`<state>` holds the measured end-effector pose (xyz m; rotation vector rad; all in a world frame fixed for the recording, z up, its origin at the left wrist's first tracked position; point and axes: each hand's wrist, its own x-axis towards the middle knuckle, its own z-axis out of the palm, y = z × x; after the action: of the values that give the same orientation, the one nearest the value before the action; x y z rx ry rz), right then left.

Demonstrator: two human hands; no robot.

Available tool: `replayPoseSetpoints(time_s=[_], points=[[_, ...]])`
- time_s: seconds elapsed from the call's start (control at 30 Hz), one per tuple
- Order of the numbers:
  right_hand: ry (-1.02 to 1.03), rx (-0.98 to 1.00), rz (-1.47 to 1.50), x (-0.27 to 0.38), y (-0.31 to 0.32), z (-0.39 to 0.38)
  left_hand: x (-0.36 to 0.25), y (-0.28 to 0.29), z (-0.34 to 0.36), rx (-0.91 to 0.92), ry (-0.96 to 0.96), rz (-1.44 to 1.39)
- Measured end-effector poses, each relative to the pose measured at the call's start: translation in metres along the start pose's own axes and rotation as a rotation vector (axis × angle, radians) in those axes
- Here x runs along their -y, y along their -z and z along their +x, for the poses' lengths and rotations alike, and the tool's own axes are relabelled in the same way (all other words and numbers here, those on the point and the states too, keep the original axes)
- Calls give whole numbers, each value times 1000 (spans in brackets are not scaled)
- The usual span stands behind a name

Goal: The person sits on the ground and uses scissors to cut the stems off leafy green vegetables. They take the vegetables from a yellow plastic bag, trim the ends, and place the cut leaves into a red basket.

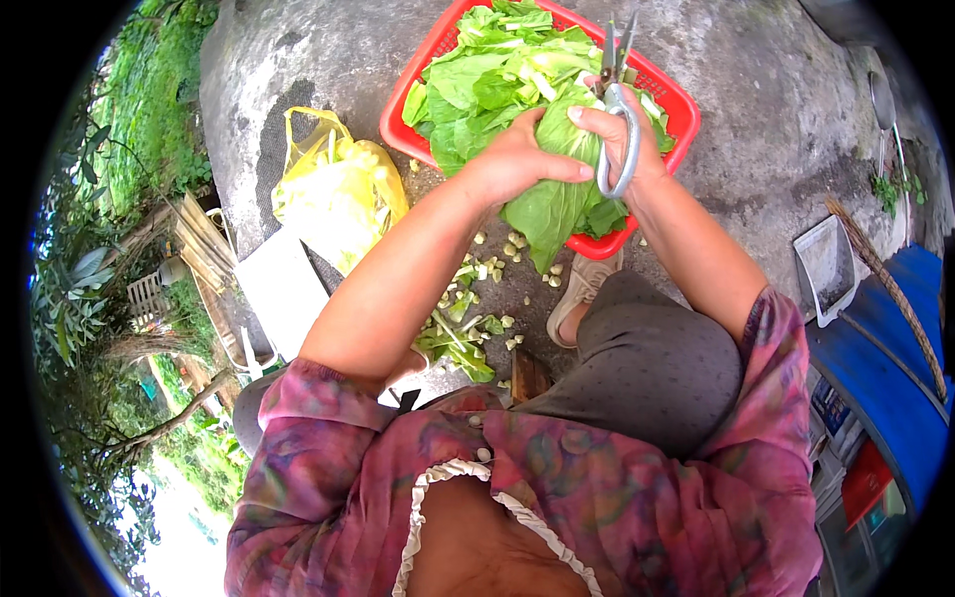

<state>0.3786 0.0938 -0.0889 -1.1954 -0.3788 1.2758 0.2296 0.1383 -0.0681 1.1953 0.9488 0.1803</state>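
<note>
My left hand is closed around a bunch of leafy greens, its thumb lying across the leaves. The broad leaves hang toward me, below my hands. In my right hand is a pair of scissors with grey loop handles. Their dark blades point away from me, slightly apart. Both hands are close together over the near right part of a red plastic basket. More loose greens are heaped inside it. Some of the fingers of both hands are hidden behind the leaves and handles.
To the left of the basket stands a yellow plastic bag with plant scraps. Cut stem ends and leaf trimmings lie on the concrete between my feet. A white board is at the left, a grey-white dustpan at the right.
</note>
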Motion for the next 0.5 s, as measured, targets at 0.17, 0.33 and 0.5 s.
replayPoseSetpoints(time_s=[0.17, 0.33, 0.5], points=[[-36, 7, 212, 7, 1, -1, -1, 0, -20, 138, 112, -373], [-15, 59, 192, 3, -4, 1, 10, -27, -31, 147, 248, -689], [-14, 85, 102, 7, 6, 6, -3, -15, -24, 65, 317, -545]])
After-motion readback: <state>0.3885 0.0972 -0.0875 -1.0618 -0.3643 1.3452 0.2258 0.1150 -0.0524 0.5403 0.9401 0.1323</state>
